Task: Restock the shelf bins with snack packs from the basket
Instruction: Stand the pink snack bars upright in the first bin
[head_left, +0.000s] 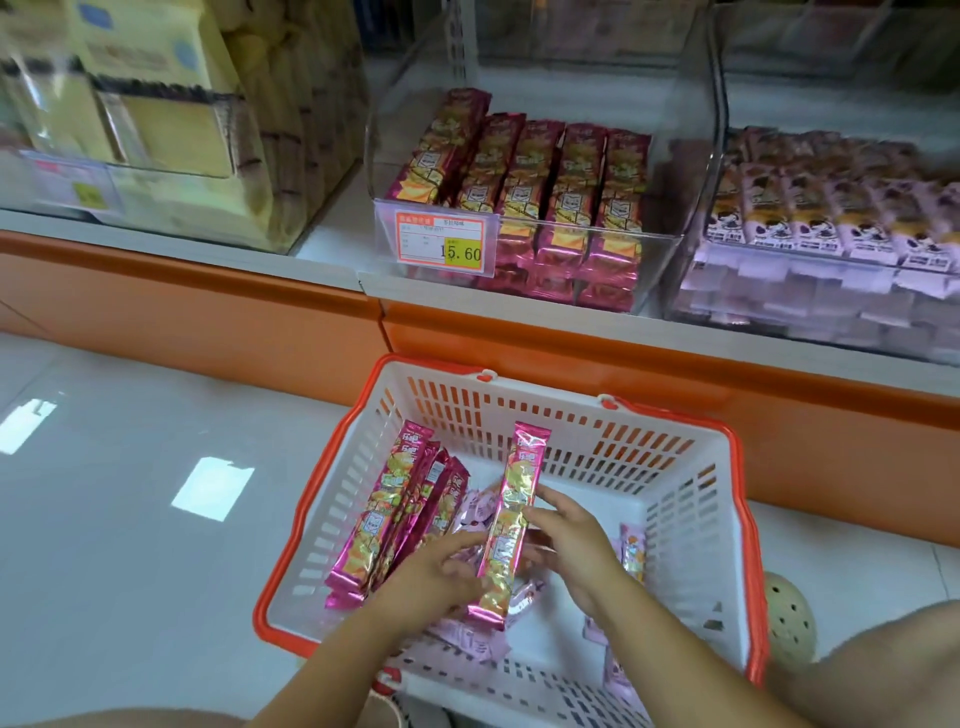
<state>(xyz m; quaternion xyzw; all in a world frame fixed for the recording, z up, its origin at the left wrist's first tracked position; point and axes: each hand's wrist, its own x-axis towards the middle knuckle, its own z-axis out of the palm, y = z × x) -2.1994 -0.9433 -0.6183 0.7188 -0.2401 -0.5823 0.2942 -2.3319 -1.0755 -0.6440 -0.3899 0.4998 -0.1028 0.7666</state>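
Observation:
A white basket with an orange rim (696, 525) sits on the floor below the shelf. Inside it, several long magenta-and-gold snack packs (395, 509) lean against the left wall, and pale pink packs (467, 639) lie on the bottom. Both hands hold one upright magenta snack pack (511, 525) over the basket: my left hand (436, 577) pinches its lower edge, my right hand (566, 540) grips its right side. On the shelf above, a clear bin (670, 244) holds rows of the same magenta packs (540, 192).
A price tag reading 15.60 (440, 238) hangs on the middle bin's front. To the right stands a clear bin of pale purple packs (831, 218); to the left, a bin of yellow packages (156, 130). An orange shelf base (208, 306) runs along the glossy tiled floor (130, 493).

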